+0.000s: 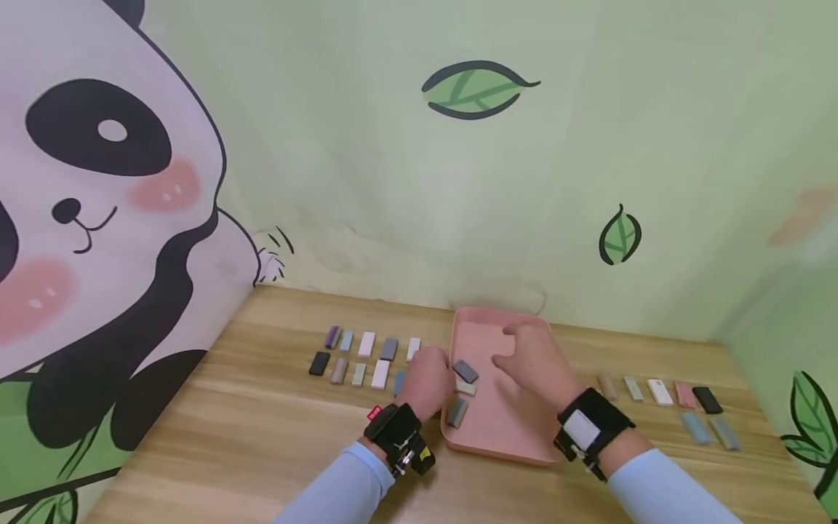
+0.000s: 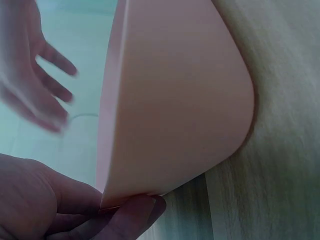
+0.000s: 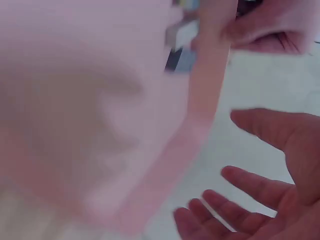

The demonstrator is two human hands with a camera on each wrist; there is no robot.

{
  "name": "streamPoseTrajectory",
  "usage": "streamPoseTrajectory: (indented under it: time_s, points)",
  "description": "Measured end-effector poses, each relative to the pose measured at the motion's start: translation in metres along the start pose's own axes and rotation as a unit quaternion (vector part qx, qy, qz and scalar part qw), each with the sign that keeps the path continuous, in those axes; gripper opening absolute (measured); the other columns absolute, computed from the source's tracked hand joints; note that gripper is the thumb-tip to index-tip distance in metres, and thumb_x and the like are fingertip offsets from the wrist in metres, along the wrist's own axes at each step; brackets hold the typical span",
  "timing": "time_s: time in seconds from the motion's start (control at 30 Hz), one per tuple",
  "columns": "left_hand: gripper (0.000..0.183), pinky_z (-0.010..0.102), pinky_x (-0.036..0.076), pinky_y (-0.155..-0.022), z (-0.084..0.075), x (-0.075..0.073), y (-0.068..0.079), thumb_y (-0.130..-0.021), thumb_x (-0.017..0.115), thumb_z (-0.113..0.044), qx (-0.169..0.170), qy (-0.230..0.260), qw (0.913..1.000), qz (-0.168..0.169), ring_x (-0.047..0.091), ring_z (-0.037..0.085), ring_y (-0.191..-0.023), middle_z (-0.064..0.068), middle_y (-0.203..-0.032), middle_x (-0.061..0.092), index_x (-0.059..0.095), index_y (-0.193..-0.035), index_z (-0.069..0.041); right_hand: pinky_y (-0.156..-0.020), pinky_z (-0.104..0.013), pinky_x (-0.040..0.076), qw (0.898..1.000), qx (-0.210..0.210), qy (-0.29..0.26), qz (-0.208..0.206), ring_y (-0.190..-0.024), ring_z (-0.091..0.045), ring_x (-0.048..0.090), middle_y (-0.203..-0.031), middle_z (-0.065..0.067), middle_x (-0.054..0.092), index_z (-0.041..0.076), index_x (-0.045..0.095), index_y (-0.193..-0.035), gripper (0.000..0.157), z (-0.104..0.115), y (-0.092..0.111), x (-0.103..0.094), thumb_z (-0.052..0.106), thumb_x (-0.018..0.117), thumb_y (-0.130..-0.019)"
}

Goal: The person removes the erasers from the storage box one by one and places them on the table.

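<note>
A pink tray [image 1: 504, 429] sits on the wooden table, and its outer wall [image 2: 185, 90] fills the middle of the left wrist view. My left hand [image 1: 428, 382] pinches the tray's left rim between thumb and fingers. Over the tray's right half hovers my right hand [image 1: 533, 364], its fingers spread and holding nothing. Along the left side inside the tray lie a dark grey block [image 1: 465, 371], a pale green block [image 1: 465, 388] and a striped grey-brown block [image 1: 457, 413]. The right wrist view shows these blurred.
Left of the tray, small rectangular blocks stand in two rows, among them a black block [image 1: 319, 363] and a white block [image 1: 380, 375]. More lie to the right, including a pink block [image 1: 684, 394] and a blue block [image 1: 695, 429]. A green wall [image 1: 366, 182] rises behind the table.
</note>
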State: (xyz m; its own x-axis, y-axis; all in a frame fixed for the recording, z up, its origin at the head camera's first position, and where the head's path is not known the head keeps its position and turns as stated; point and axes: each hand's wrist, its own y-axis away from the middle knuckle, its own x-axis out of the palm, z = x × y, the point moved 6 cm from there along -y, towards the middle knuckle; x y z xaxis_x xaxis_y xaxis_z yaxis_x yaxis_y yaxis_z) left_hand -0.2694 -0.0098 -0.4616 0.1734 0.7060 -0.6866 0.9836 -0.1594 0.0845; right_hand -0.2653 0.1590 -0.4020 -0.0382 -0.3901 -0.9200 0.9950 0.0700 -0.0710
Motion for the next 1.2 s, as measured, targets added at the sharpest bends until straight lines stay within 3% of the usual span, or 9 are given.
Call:
streamPoseTrajectory:
  time_s: [0.13, 0.23, 0.3, 0.5, 0.67, 0.9, 1.2]
  points:
    - [0.035, 0.026, 0.038, -0.038, 0.002, 0.002, -0.001, -0.088, 0.052, -0.006, -0.008, 0.006, 0.9999, 0.007, 0.05, 0.013, -0.042, -0.003, -0.048, 0.047, 0.056, -0.054, -0.011, -0.075, -0.035, 0.05, 0.996, 0.043, -0.044, 0.068, -0.081, -0.018, 0.061, -0.099, -0.01, 0.068, 0.0, 0.057, -0.122, 0.065, 0.014, -0.01, 0.035, 0.036, 0.078, -0.072]
    - [0.035, 0.026, 0.037, -0.038, 0.001, 0.001, -0.001, -0.088, 0.052, -0.007, -0.008, 0.003, 1.0, 0.002, 0.05, 0.013, -0.042, -0.003, -0.049, 0.045, 0.058, -0.054, -0.01, -0.079, -0.036, 0.05, 0.992, 0.061, -0.069, 0.091, -0.089, -0.019, 0.058, -0.115, -0.015, 0.062, -0.002, 0.053, -0.125, 0.068, 0.018, -0.015, 0.052, 0.035, 0.077, -0.073]
    - [0.033, 0.026, 0.037, -0.039, 0.001, 0.001, 0.0, -0.089, 0.052, -0.008, -0.013, 0.004, 0.9999, 0.003, 0.051, 0.013, -0.043, -0.003, -0.05, 0.047, 0.061, -0.057, -0.009, -0.077, -0.036, 0.05, 0.991, 0.059, -0.068, 0.095, -0.088, -0.021, 0.057, -0.116, -0.016, 0.062, -0.003, 0.053, -0.124, 0.064, 0.02, -0.016, 0.059, 0.033, 0.075, -0.076]
    - [0.03, 0.026, 0.039, -0.039, 0.002, 0.001, -0.001, -0.089, 0.055, -0.01, -0.009, -0.004, 1.0, -0.002, 0.052, 0.013, -0.045, -0.001, -0.052, 0.052, 0.064, -0.061, -0.01, -0.062, -0.03, 0.041, 0.994, 0.04, -0.046, 0.092, -0.071, -0.02, 0.052, -0.087, -0.01, 0.061, -0.003, 0.06, -0.111, 0.047, 0.026, -0.02, 0.064, 0.029, 0.071, -0.079]
    - [0.031, 0.026, 0.039, -0.039, 0.001, 0.001, -0.003, -0.09, 0.054, -0.01, -0.002, -0.011, 0.9999, -0.007, 0.052, 0.013, -0.044, -0.001, -0.052, 0.052, 0.064, -0.06, -0.01, -0.054, -0.028, 0.034, 0.993, 0.043, -0.05, 0.094, -0.06, -0.019, 0.047, -0.067, -0.004, 0.045, 0.001, 0.062, -0.089, 0.025, 0.03, -0.023, 0.065, 0.024, 0.069, -0.082]
    - [0.029, 0.026, 0.04, -0.039, 0.001, 0.0, -0.002, -0.09, 0.053, -0.01, -0.011, -0.007, 0.9999, -0.002, 0.053, 0.013, -0.045, 0.0, -0.054, 0.055, 0.065, -0.063, -0.009, -0.05, -0.026, 0.028, 0.996, 0.009, -0.019, 0.084, -0.055, -0.016, 0.039, -0.062, -0.001, 0.036, 0.004, 0.06, -0.079, 0.016, 0.036, -0.029, 0.069, 0.017, 0.069, -0.081]
    - [0.022, 0.027, 0.043, -0.042, 0.003, 0.0, -0.003, -0.089, 0.054, -0.009, -0.022, 0.003, 0.9997, 0.009, 0.055, 0.015, -0.05, 0.002, -0.061, 0.058, 0.067, -0.072, -0.008, -0.064, -0.03, 0.044, 0.996, 0.005, 0.001, 0.084, -0.069, -0.019, 0.052, -0.076, -0.007, 0.057, 0.003, 0.064, -0.084, 0.018, 0.035, -0.033, 0.072, 0.019, 0.069, -0.082]
